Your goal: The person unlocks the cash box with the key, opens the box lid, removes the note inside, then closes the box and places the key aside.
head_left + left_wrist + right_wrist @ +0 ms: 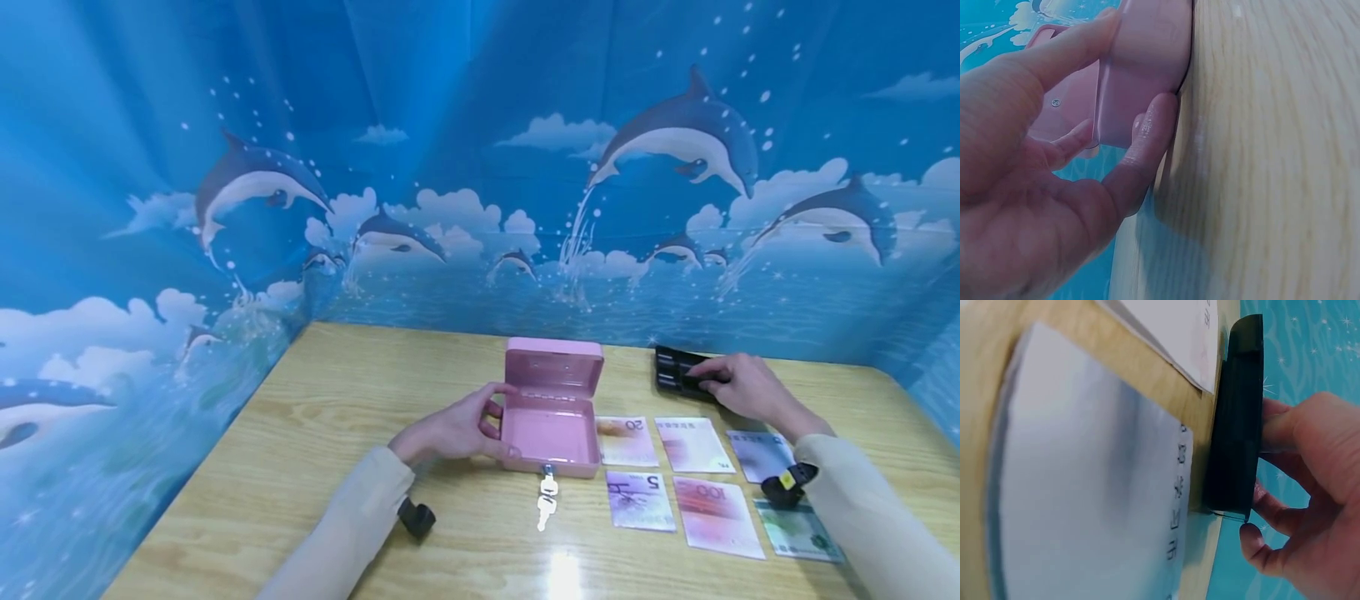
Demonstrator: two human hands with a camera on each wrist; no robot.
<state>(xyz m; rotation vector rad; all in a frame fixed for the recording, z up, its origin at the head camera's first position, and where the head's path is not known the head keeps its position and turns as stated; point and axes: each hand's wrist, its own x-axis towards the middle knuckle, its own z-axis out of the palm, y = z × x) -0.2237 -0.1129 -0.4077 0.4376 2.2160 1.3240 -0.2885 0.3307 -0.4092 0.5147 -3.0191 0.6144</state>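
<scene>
A pink metal cash box (551,468) stands on the table with its lid raised and its inside bare. My left hand (461,423) grips it at the left side, the thumb by the front corner and fingers toward the hinge; the left wrist view shows the fingers (1147,134) against the box wall (1147,62). At the back right lies a black coin tray (667,375) with compartments. My right hand (742,387) reaches over its right part and pinches it near the middle; in the right wrist view, the tray's side (1235,431) hides some fingertips.
Keys (548,498) hang from the box's front lock. Right of the box lie banknotes in two rows, among them a 20 note (627,442), a 5 note (640,502), a 100 note (716,512) and a green note (798,533) under the right forearm. A dolphin-print curtain (450,167) borders the table.
</scene>
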